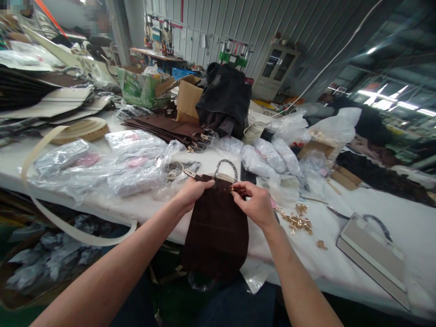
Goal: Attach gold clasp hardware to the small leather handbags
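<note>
A dark brown bag piece [218, 231] hangs over the table's front edge, its upper end resting on the white tabletop. My left hand [192, 194] is closed on its top left corner, thumb on the upper face. Beside that hand a strap end with a metal fitting [190, 173] sticks out. My right hand [254, 200] pinches small gold-coloured metal pieces at the top right of the bag piece; their exact kind is hard to make out. Above the top edge arches a plastic-wrapped handle [226, 162]. Right of my right hand lies a pile of small gold-coloured metal fittings [297, 221].
A grey bag [374, 254] lies at the right. Plastic-wrapped packs [136, 159] and a tape roll [81, 130] are at the left. Behind stand stacked brown pieces [163, 127], a cardboard box [188, 101] and a dark cloth heap [225, 95].
</note>
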### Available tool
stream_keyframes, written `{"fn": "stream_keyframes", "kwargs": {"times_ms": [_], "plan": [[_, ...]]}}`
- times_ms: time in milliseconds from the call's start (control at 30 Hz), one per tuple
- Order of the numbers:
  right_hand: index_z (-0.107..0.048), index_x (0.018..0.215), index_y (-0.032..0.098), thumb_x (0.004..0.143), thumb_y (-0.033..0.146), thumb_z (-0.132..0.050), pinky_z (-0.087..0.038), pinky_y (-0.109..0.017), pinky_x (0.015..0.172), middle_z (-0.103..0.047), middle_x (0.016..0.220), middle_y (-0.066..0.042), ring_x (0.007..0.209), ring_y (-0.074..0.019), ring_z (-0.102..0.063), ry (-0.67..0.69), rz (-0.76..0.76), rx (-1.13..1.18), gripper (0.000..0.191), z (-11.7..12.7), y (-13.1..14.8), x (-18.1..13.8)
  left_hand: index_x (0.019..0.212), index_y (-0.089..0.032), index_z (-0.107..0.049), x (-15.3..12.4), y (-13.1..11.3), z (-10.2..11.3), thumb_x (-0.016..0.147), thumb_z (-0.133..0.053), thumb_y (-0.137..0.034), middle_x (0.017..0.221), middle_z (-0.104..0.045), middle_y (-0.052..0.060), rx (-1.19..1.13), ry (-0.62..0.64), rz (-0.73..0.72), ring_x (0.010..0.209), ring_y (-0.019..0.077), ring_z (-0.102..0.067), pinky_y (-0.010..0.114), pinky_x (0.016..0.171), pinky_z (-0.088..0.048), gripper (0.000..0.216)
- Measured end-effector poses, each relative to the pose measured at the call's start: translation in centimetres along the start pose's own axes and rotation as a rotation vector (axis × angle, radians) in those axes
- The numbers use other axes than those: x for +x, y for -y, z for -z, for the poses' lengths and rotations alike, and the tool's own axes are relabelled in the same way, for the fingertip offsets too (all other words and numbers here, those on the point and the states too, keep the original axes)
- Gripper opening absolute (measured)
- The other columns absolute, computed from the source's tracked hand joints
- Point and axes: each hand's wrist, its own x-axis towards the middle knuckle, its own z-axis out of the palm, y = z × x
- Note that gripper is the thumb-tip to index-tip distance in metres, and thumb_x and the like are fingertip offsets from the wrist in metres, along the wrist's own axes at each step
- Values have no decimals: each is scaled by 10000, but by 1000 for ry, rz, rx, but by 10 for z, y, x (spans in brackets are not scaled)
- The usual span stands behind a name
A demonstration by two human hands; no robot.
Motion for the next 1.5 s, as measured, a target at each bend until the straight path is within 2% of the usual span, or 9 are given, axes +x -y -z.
{"fn": "stream_keyframes", "kwargs": {"times_ms": [133, 300, 467, 933, 1200, 1333, 1500], "plan": [[-829, 1090, 228, 990, 312, -755, -682, -399, 795, -842, 957, -66, 791, -254, -790, -28, 59, -76, 150, -4, 3, 1, 829, -187, -729, -4, -1, -2, 745, -931, -302, 865, -773, 66, 21, 0, 3, 779, 225, -717, 348, 783, -598, 248], [-837, 1069, 239, 1002, 268, -734, -673, -416, 840, -850, 1056, -70, 876, -270, -806, 1, 120, -95, 126, -6, 3, 1, 817, -186, -714, -7, -3, -5, 756, -895, -293, 804, -736, 46, 26, 10, 10, 717, 198, -674, 318, 731, -555, 219], [-841, 1044, 243, 975, 233, -740, -676, -421, 864, -852, 1041, -60, 917, -280, -816, 37, 147, -89, 123, -4, 4, 2, 815, -178, -726, -9, -2, -6, 740, -863, -290, 794, -737, 46, 25, 0, -24, 694, 186, -654, 301, 694, -533, 191], [-751, 895, 237, 939, 87, -665, -610, -412, 826, -795, 945, -83, 875, -285, -761, 20, 175, -273, 178, -24, 14, -1, 797, -188, -732, -11, 3, -5, 764, -837, -340, 807, -737, 39, 100, -36, -108, 748, 196, -662, 276, 686, -519, 188], [-808, 956, 243, 982, 130, -678, -642, -428, 904, -823, 1028, -79, 953, -283, -793, 88, 196, -101, 174, -17, 15, 3, 839, -196, -719, -9, 8, -1, 778, -842, -401, 853, -743, 51, 113, -40, -108, 788, 209, -677, 287, 708, -524, 247], [-835, 976, 256, 1023, 158, -682, -647, -436, 917, -834, 1041, -77, 982, -289, -805, 81, 187, -88, 188, -17, 17, 1, 833, -202, -709, -8, 8, -2, 794, -838, -410, 842, -732, 41, 161, -61, -115, 799, 213, -669, 295, 732, -513, 248], [-823, 907, 255, 1015, 127, -675, -643, -425, 892, -829, 1027, -70, 943, -277, -792, 82, 204, -153, 223, -22, 14, 0, 813, -205, -690, -9, 6, -3, 801, -826, -411, 806, -703, 17, 189, -72, -130, 759, 194, -631, 285, 707, -482, 247]]}}
